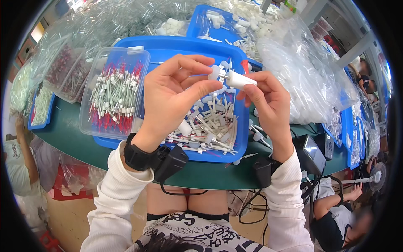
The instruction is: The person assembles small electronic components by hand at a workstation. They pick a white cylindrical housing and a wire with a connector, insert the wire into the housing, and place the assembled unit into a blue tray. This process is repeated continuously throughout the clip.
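Observation:
In front of me, above the large blue tray (pixel 130 42), both hands are at one small assembly. My right hand (pixel 268 93) pinches a smooth white plastic cylinder (pixel 241 80) between thumb and fingers. A short metal shaft (pixel 224 76) runs from its left end to a translucent white round cap (pixel 214 73). The thumb and fingertips of my left hand (pixel 170 88) are curled around that cap. A red flared tip (pixel 244 65) shows just behind the cylinder; what it belongs to is hidden. Below lie many loose white stick-like parts (pixel 214 126) with thin wires.
A clear plastic bin (pixel 86 122) of white parts with red wires stands left on the green table (pixel 67 126). Behind are clear bags (pixel 294 71) and another blue tray (pixel 197 21). A black boxy device (pixel 312 153) with cables sits right. Other people (pixel 340 214) work nearby.

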Available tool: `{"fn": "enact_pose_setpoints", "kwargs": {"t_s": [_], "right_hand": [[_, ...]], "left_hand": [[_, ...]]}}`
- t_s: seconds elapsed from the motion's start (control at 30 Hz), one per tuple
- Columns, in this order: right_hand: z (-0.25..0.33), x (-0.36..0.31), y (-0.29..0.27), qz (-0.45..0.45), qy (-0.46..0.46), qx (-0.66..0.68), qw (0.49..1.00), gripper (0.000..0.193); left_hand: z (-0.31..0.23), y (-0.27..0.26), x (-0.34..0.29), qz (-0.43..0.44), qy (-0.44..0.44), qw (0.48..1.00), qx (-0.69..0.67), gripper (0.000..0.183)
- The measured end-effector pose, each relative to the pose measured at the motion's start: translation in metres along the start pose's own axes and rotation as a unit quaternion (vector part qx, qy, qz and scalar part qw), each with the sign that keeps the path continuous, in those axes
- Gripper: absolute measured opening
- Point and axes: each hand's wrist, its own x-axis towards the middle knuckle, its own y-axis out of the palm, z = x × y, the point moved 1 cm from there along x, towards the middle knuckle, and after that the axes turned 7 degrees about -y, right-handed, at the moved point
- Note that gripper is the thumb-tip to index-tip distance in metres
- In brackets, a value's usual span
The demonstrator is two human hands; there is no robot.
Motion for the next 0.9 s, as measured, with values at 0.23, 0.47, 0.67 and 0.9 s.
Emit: {"fn": "enact_pose_setpoints", "kwargs": {"t_s": [0.23, 0.47, 0.67, 0.9], "right_hand": [[-0.004, -0.003, 0.005, -0.016, -0.013, -0.013, 1.000, 0.016], [0.000, -0.004, 0.003, -0.013, -0.030, 0.025, 0.999, 0.018], [-0.001, -0.002, 0.004, -0.009, -0.006, 0.073, 0.997, 0.020], [-0.001, 0.053, -0.006, 0.083, 0.081, 0.023, 0.993, 0.025]], "left_hand": [[-0.004, 0.002, -0.001, 0.029, -0.007, 0.997, 0.072, 0.020], [0.000, -0.003, -0.002, 0.068, 0.064, 0.987, 0.127, 0.018], [0.001, -0.001, 0.001, 0.063, 0.074, 0.989, 0.112, 0.020], [0.001, -0.007, 0.005, -0.011, -0.090, 0.995, 0.031, 0.025]]}}
